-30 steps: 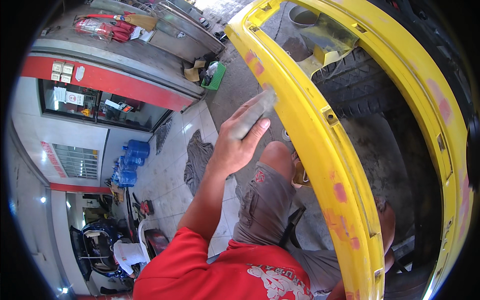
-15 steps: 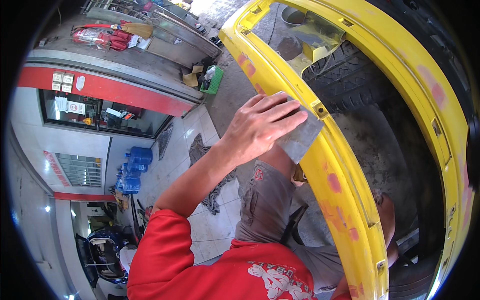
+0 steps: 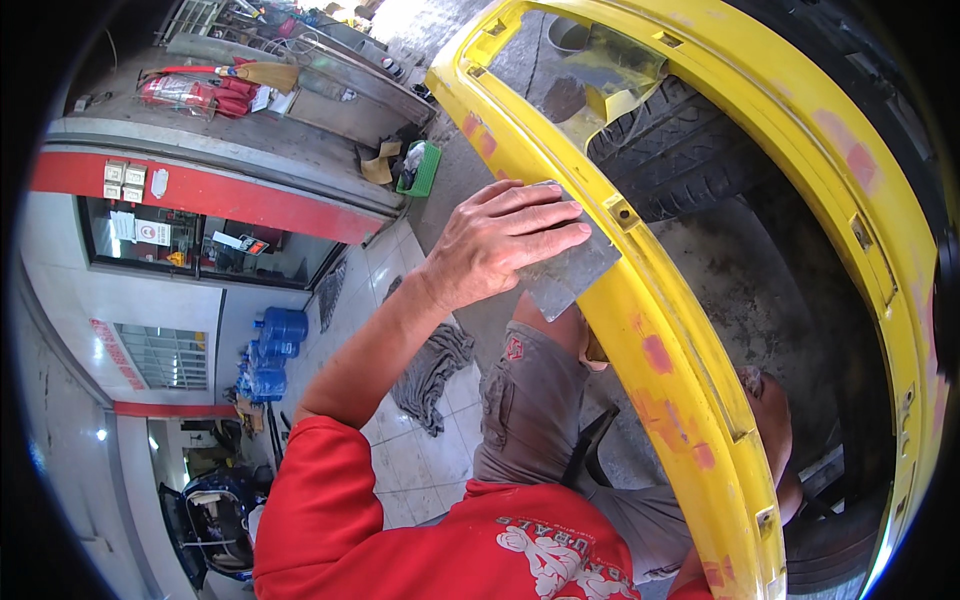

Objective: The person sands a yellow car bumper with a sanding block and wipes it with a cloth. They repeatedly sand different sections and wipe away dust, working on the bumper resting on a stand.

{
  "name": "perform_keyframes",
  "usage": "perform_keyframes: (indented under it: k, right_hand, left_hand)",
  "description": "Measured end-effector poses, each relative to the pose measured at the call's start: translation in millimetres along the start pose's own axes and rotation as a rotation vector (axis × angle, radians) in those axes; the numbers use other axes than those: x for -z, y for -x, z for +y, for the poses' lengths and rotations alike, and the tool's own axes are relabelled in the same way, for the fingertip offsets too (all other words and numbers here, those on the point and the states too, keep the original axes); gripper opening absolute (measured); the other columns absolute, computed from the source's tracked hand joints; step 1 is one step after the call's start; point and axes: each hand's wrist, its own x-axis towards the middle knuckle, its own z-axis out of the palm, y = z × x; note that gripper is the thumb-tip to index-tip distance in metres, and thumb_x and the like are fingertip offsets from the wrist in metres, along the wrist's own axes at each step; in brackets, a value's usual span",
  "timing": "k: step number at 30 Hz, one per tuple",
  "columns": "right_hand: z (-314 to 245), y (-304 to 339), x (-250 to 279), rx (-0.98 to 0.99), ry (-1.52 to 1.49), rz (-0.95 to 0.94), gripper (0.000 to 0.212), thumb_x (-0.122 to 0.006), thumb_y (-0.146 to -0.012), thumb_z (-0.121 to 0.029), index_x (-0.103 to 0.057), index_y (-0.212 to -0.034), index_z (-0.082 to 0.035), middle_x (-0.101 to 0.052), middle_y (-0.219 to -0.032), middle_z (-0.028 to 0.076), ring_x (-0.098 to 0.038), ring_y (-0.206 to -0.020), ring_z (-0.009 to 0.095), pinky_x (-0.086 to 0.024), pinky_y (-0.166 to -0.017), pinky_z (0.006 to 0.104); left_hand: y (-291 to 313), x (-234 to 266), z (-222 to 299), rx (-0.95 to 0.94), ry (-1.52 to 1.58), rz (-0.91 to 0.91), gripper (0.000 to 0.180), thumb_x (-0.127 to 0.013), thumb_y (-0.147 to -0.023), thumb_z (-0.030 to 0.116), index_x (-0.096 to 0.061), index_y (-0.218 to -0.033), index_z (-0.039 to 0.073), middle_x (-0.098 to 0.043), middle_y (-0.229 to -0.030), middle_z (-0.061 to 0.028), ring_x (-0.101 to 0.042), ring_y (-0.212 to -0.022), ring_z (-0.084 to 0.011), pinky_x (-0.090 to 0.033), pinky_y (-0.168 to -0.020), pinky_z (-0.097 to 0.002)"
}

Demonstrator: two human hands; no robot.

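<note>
My left hand (image 3: 505, 238) lies on the left outer edge of a curved yellow car bumper (image 3: 640, 310). Its fingers are stretched side by side over a thin grey sheet that looks like sandpaper (image 3: 572, 275), holding it against the painted surface. One corner of the sheet sticks out below the fingers, past the bumper's edge. Pinkish-red patches mark the yellow paint, several of them just nearer than the hand. A bolt hole (image 3: 624, 212) sits to the right of the fingertips. My right sleeve (image 3: 690, 578) goes behind the bumper's near end, and the right hand is hidden.
The bumper arches around a dark tire (image 3: 680, 150) on the floor. My bent left knee (image 3: 545, 320) is just under the sheet. Farther left are a green basket (image 3: 420, 168), a grey rag (image 3: 435, 375) and blue water jugs (image 3: 275, 345).
My left hand and the sheet have slid slightly left and nearer along the bumper's edge. The whole view has shifted a little too.
</note>
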Motion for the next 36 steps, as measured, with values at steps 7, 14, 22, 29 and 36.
perform_keyframes:
  k: [7, 14, 22, 29, 36]
  right_hand:
    - [-1.7, 0.2, 0.9, -0.023, -0.013, 0.026, 0.038, -0.084, -0.094, -0.026, -0.083, -0.128, -0.008, -0.083, -0.118, 0.022, -0.080, -0.115, 0.040, -0.060, -0.099, 0.0467]
    - [-42.6, 17.0, -0.6, -0.014, 0.013, 0.068, 0.035, -0.083, -0.095, -0.024, -0.082, -0.124, -0.004, -0.083, -0.115, 0.023, -0.081, -0.112, 0.037, -0.060, -0.098, 0.0465]
    - [-92.8, 63.1, 8.7, 0.224, -0.172, 0.174, 0.029, -0.076, -0.095, -0.021, -0.078, -0.109, 0.004, -0.079, -0.094, 0.020, -0.076, -0.086, 0.026, -0.058, -0.084, 0.0413]
    - [-119.1, 73.7, 20.8, 0.217, -0.205, 0.111, 0.030, -0.075, -0.097, -0.024, -0.077, -0.107, 0.005, -0.076, -0.090, 0.018, -0.072, -0.084, 0.024, -0.058, -0.083, 0.0391]
    - [-116.9, 82.2, -26.6, 0.733, -0.846, 0.064, 0.060, -0.078, -0.107, -0.018, -0.052, -0.156, 0.006, -0.069, -0.145, 0.017, -0.068, -0.132, 0.024, -0.050, -0.114, 0.0332]
  left_hand:
    - [0.0, 11.6, 2.3, -0.042, 0.052, -0.011, 0.062, -0.079, -0.081, -0.002, -0.081, -0.138, 0.022, -0.076, -0.147, 0.0047, -0.070, -0.138, -0.0226, -0.057, -0.117, -0.0445]
    - [1.1, 6.8, 1.1, -0.047, 0.034, -0.007, 0.058, -0.079, -0.084, -0.002, -0.081, -0.137, 0.022, -0.076, -0.146, 0.0046, -0.070, -0.138, -0.0221, -0.058, -0.116, -0.0446]
    - [-9.5, -2.7, -39.0, 0.101, -0.054, 0.146, 0.035, -0.079, -0.098, 0.010, -0.083, -0.132, 0.013, -0.083, -0.131, -0.0036, -0.080, -0.116, -0.0244, -0.063, -0.106, -0.0386]
    - [8.5, -40.4, -94.1, 1.105, 1.352, 0.883, 0.045, -0.079, -0.109, 0.039, -0.066, -0.136, 0.006, -0.080, -0.112, -0.0086, -0.080, -0.083, -0.0233, -0.059, -0.054, -0.0400]
    - [-7.9, -77.0, -90.2, 1.115, 1.289, 1.165, 0.035, -0.081, -0.102, 0.013, -0.067, -0.133, 0.004, -0.078, -0.109, -0.0087, -0.077, -0.080, -0.0185, -0.053, -0.049, -0.0342]
